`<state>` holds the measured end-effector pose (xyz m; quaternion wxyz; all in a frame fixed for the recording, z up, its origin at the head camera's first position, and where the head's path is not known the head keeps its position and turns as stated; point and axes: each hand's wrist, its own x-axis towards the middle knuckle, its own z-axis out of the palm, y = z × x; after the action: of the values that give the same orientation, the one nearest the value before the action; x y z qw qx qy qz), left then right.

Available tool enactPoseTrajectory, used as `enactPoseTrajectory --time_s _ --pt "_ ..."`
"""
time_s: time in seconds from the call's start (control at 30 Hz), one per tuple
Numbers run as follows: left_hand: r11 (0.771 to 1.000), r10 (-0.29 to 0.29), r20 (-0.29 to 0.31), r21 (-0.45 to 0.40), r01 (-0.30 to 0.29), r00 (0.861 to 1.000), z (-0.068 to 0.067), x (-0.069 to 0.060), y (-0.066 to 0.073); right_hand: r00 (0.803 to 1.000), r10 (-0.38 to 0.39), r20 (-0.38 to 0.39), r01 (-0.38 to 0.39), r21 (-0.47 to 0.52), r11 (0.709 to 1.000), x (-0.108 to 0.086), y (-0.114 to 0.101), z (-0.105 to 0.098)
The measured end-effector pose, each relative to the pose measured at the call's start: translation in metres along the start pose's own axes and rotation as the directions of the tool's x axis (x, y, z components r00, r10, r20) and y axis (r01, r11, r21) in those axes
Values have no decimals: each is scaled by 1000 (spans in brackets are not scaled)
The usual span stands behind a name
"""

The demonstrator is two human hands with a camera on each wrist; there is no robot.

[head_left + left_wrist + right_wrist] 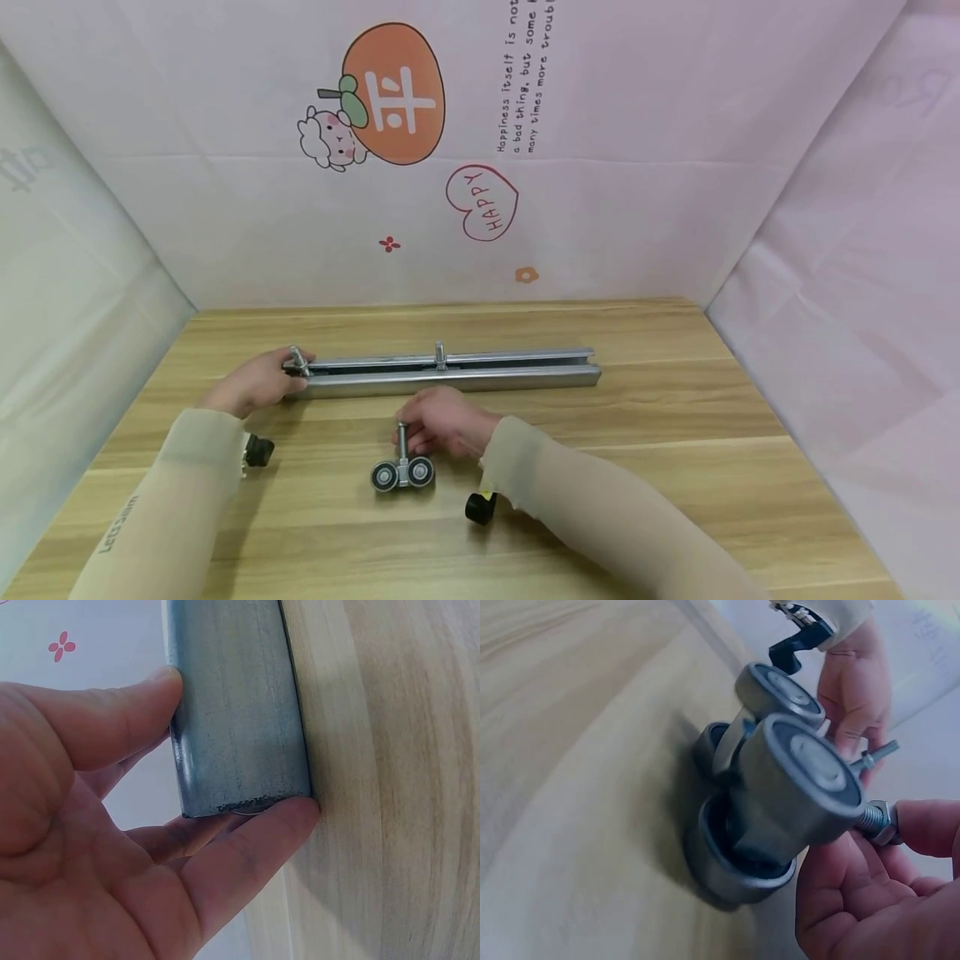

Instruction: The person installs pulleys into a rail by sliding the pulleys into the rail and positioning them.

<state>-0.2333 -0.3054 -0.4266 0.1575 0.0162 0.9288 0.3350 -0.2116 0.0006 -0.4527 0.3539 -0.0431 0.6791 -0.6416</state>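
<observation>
A metal channel rail (465, 382) lies lengthwise on the wooden table, its slot facing up. Two threaded bolts stick up from the slot: one bolt (440, 355) near the middle, another bolt (299, 361) at the left end. My left hand (261, 383) holds that left end; in the left wrist view its thumb presses one edge of the rail (236, 712) and fingers touch the end. In front of the rail, my right hand (450, 419) pinches the bolt of a roller trolley (402, 473). The right wrist view shows the trolley's several wheels (810, 769) and the nut (885, 823) by the fingers.
A wooden tabletop (675, 500) lies under everything. White printed cloth (600, 208) stands behind it, with cloth walls at left and right. A small black camera (258, 451) sits at the left wrist, and another black camera (480, 507) at the right wrist.
</observation>
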Motion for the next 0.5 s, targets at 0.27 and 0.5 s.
enactPoseTrajectory --time_s 0.27,0.5 --pt "1000 -5 5 2 5 1000 0 -1 -2 995 -81 -52 77 -74 994 -7 -9 -7" --pt "1000 4 1 -5 -4 1000 1 1 -3 980 -199 -7 192 -244 951 -20 -16 -9"
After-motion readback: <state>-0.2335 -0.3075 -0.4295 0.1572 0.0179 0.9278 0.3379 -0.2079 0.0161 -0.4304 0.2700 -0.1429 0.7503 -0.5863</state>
